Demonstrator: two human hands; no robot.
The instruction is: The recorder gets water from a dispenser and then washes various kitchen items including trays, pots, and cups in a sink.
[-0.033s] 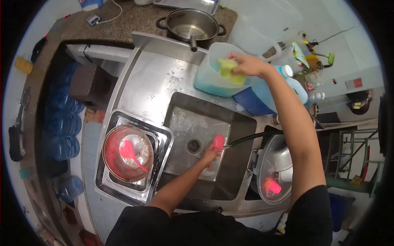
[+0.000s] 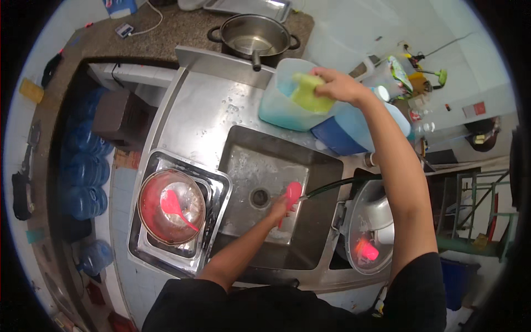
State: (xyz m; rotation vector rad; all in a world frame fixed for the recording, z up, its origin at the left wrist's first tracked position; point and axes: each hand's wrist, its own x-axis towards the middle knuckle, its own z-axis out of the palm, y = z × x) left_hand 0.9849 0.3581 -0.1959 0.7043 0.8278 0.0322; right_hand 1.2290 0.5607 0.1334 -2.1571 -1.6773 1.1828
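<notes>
Where the green scrubber point(image 2: 312, 95) sits: at the mouth of the translucent container point(image 2: 271, 105), partly above the rim; sponge or cloth, we can't tell. We see a bit more of it than in the previous frame, and it looks more spread.
Right hand point(image 2: 338, 88): fingers pinching the scrubber's upper right part; hardly moved.
Container: upright on the steel surface point(image 2: 202, 105), blue-green tint low down, maybe liquid; we can't read a level.
Left hand point(image 2: 279, 211): gripping a pink spoon point(image 2: 293, 192) over the sink point(image 2: 240, 163), rounded head up, leaning slightly more to our right now.
Scrubber to spoon: well apart, so we'd judge no scrubbing contact yet; the change is small, mostly at the scrubber.
Hose point(image 2: 343, 182): dark, end just beside the spoon head; no clear stream that we can see.
Tray point(image 2: 217, 191): left of the sink, round vessel point(image 2: 152, 213) on it with a second spoon point(image 2: 172, 205); unchanged.
Basin point(image 2: 360, 221): right of the sink, pink cup point(image 2: 366, 251) inside; unchanged.
</notes>
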